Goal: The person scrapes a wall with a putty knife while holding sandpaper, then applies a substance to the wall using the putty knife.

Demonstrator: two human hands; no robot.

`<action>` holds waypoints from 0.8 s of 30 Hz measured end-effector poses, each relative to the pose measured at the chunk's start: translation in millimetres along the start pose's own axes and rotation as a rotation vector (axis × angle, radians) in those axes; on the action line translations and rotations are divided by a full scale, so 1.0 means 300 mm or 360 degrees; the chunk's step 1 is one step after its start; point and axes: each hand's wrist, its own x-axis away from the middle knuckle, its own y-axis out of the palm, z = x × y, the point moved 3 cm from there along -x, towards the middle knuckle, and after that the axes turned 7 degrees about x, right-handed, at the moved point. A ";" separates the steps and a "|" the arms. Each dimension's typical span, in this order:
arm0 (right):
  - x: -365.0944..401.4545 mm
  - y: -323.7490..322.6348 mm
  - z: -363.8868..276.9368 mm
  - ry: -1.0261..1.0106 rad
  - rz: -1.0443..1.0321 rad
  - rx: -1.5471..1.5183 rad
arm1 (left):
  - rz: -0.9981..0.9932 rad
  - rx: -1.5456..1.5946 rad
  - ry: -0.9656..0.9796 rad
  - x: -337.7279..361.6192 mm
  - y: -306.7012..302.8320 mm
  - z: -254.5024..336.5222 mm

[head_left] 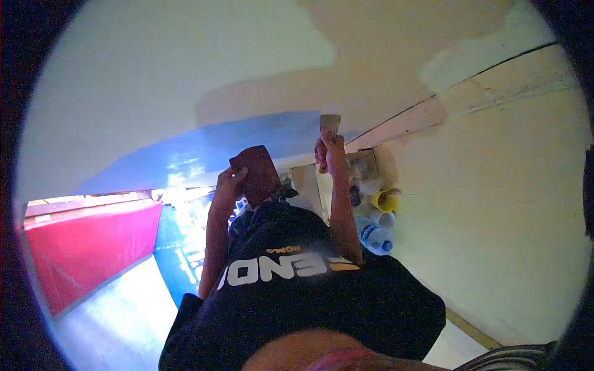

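Note:
My right hand is closed round the handle of a putty knife, its broad flat blade pointing up against the wall. Whether the blade presses on the surface cannot be made out. Lower and to the left, my left hand grips the edge of a dark reddish-brown flat plate with rounded corners. The plate is tilted in front of my dark shirt. Behind both hands the wall carries a beige patch and a shiny bluish area.
On the right stand a water bottle, a yellow container and a clear cup, beside a pale side wall. A dark crack runs along the corner. At left hangs a red sheet near a bright opening.

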 end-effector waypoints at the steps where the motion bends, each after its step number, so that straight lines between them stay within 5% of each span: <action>1: 0.015 0.007 -0.008 0.0004 -0.0025 -0.0036 | -0.0027 0.0019 0.0014 0.021 0.016 0.008; 24: 0.016 -0.019 0.035 -0.0013 -0.0086 -0.0122 | 0.0002 0.0020 0.0002 0.060 0.065 -0.021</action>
